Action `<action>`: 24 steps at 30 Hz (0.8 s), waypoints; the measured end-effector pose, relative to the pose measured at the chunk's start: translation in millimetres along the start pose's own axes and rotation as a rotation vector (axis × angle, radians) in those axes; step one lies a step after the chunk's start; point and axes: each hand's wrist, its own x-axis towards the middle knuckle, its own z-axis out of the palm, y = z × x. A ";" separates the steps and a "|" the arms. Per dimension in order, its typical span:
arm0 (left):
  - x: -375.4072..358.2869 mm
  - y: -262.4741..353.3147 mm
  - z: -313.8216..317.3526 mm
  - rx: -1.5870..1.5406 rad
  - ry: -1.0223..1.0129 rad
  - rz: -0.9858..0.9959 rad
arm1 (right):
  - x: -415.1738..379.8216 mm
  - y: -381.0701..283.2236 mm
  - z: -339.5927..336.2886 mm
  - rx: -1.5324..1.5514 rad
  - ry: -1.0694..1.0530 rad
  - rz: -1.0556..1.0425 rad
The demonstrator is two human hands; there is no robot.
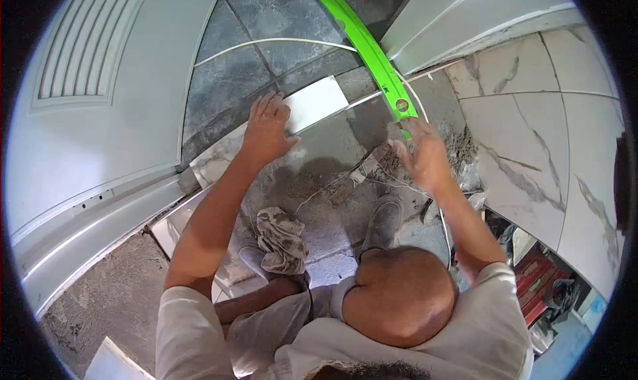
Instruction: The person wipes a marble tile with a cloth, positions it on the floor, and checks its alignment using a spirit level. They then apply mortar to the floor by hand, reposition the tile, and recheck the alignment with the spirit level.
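My left hand point(268, 131) lies over a white tile strip point(318, 105) set along the doorway threshold. Its thumb is apart from the fingers, which rest at the strip's far edge. My right hand point(427, 155) grips the near end of a long green spirit level point(372, 51). The level slants away over the threshold onto the dark floor tiles point(239, 81) beyond, with its round vial close to my fingers. Below my right hand, a trowel-like tool point(355, 177) with a pale wrapped part lies on the grey floor, with thin string around it.
A grey louvred door point(146, 114) stands at the left, a door frame point(465, 24) at the right. Marbled tiles point(525, 134) cover the right wall. A white cable point(279, 41) crosses the far floor. A dirty rag point(281, 240) lies by my foot. Red crates point(537, 280) sit at lower right.
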 end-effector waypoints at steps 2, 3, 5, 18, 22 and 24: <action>5.1 5.1 3.3 0.026 -0.039 -0.016 | -3.8 0.9 9.6 0.095 0.002 0.000; 6.7 6.1 5.7 0.037 -0.027 -0.026 | -4.2 0.1 15.1 0.174 0.018 -0.002; 6.9 5.6 8.7 0.050 -0.021 -0.048 | -7.3 1.8 28.1 0.203 0.002 -0.017; -55.2 20.1 37.0 -0.007 0.365 -0.028 | 57.9 -25.9 99.1 0.202 0.088 -0.392; -69.1 16.5 47.4 -0.053 0.474 -0.064 | 68.9 -15.5 71.3 -0.033 0.191 -0.242; -69.4 19.8 48.0 -0.079 0.485 -0.078 | 68.4 -1.9 56.2 -0.140 0.250 -0.117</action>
